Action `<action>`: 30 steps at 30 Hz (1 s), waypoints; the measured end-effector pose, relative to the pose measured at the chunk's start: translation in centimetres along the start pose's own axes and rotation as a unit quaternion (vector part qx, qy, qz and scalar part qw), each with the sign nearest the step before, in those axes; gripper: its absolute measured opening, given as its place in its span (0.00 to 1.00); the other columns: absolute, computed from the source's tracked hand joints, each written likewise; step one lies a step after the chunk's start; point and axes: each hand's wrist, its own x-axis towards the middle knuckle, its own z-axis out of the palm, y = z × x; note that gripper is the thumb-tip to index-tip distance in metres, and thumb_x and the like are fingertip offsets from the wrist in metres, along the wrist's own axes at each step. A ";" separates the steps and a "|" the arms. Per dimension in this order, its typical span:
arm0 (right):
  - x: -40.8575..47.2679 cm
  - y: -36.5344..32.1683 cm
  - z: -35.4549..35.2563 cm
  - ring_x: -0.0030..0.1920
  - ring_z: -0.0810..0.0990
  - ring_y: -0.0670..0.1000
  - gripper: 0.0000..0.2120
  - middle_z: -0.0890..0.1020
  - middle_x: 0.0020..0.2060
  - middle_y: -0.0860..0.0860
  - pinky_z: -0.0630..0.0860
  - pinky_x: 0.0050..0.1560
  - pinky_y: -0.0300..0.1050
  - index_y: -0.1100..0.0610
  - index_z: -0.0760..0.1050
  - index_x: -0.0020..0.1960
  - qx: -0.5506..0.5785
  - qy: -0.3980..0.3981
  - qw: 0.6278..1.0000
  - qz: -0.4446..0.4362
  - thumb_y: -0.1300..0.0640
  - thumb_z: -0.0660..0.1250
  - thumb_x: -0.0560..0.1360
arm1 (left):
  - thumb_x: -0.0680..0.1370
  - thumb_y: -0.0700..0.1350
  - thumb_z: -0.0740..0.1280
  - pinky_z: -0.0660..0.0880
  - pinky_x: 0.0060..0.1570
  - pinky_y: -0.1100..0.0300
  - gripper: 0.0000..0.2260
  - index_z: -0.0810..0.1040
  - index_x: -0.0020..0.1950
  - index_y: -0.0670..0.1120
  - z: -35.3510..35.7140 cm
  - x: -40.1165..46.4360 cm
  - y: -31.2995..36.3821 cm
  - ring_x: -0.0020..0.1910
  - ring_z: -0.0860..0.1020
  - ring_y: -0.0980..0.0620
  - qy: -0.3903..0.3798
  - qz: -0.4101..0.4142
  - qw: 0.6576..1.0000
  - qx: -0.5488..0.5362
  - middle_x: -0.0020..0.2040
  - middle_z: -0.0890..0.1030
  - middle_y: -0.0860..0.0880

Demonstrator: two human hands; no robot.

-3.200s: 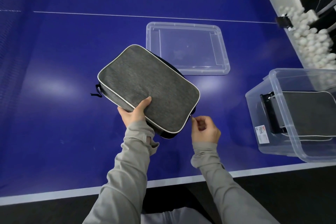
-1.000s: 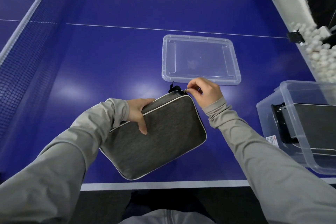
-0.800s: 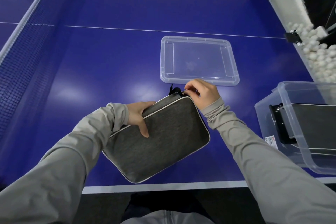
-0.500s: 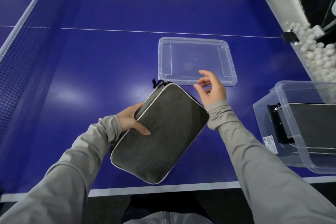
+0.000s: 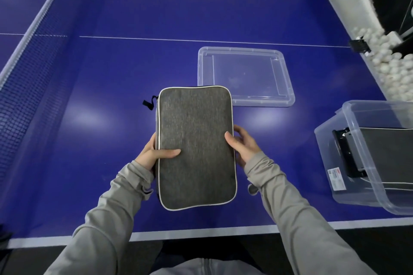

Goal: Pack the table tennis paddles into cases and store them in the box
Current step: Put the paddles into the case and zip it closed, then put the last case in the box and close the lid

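With the zip done, the right hand (image 5: pixel 243 148) had joined the left hand (image 5: pixel 154 154), both gripping the grey case (image 5: pixel 195 147), ready for the box (image 5: pixel 368 158) at right.

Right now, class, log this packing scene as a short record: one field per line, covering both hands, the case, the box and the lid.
left hand: grips the case's left edge
right hand: grips its right edge
case: grey, held above the table
box: clear, open, at right, another case inside
lid: flat on table, beyond the held case
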 end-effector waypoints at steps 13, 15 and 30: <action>-4.4 -0.5 -2.3 0.43 0.80 0.41 0.23 0.80 0.45 0.46 0.78 0.39 0.30 0.54 0.69 0.58 -0.096 0.117 0.986 -0.070 0.67 0.73 0.67 | 0.73 0.40 0.71 0.79 0.30 0.55 0.12 0.73 0.52 0.50 2.0 2.1 1.1 0.31 0.81 0.54 -0.057 -0.077 0.990 0.105 0.36 0.83 0.51; -5.4 -1.0 -3.0 0.38 0.81 0.39 0.22 0.80 0.43 0.46 0.77 0.36 0.29 0.53 0.69 0.57 -0.088 0.147 0.982 -0.073 0.66 0.73 0.67 | 0.73 0.40 0.69 0.76 0.26 0.58 0.11 0.72 0.51 0.50 3.2 2.6 1.3 0.27 0.79 0.54 -0.071 -0.076 0.989 0.101 0.33 0.82 0.51; -15.4 -4.3 -15.5 0.47 0.80 0.46 0.18 0.82 0.44 0.44 0.81 0.38 0.48 0.47 0.73 0.57 0.089 0.186 0.966 -0.154 0.53 0.67 0.66 | 0.74 0.42 0.67 0.78 0.39 0.53 0.13 0.71 0.57 0.53 19.9 0.9 0.5 0.41 0.80 0.51 -0.047 0.015 0.990 -0.130 0.47 0.80 0.51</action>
